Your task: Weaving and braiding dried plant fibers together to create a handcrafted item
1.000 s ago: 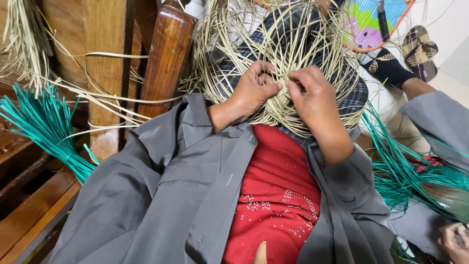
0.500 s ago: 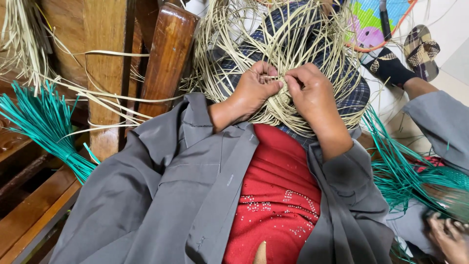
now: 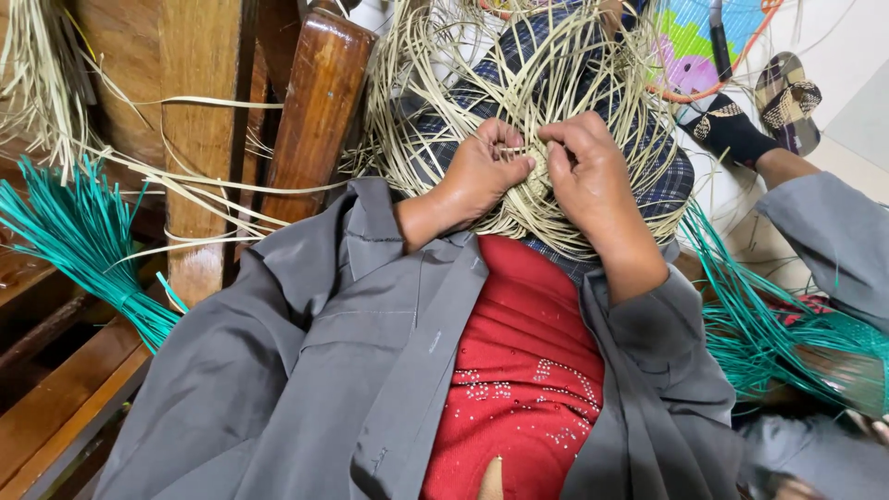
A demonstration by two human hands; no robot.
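- Head view, setting: pale floor (image 3: pixel 857 120) is showing at the upper right, and dark wooden furniture (image 3: pixel 194 120) with a rounded polished post (image 3: pixel 319 102) is filling the upper left; a wooden bench edge (image 3: pixel 65 407) is running along the lower left.
- Wearer's clothing: a grey jacket (image 3: pixel 306 370) is lying open over a red beaded top (image 3: pixel 523 370), occupying the lower centre.
- Surroundings, right: another person's grey sleeve (image 3: pixel 829 241) is entering from the right edge, and a dark-socked foot (image 3: pixel 732 130) beside a plaid slipper (image 3: pixel 787 97) is resting on the floor; a bright multicoloured object (image 3: pixel 690 46) is lying behind them.
- Surroundings, sides: a bundle of green strips (image 3: pixel 88 241) is fanning out at the left, and a second green bundle (image 3: pixel 778 324) is spreading at the right, partly under the grey sleeve.
- Work piece: a loose mass of pale straw strands (image 3: pixel 556 56) is draping over blue plaid cloth (image 3: pixel 671 181) on the lap, with stray strands trailing across the furniture.
- Left hand (image 3: pixel 477 171): fingers are curling closed, thumb and forefinger pinching a single straw strand at the centre of the mass.
- Right hand (image 3: pixel 588 171): fingertips are pinching the same strand from the opposite side, almost touching the left hand; the held strand (image 3: pixel 516 148) is bridging the narrow gap between them.
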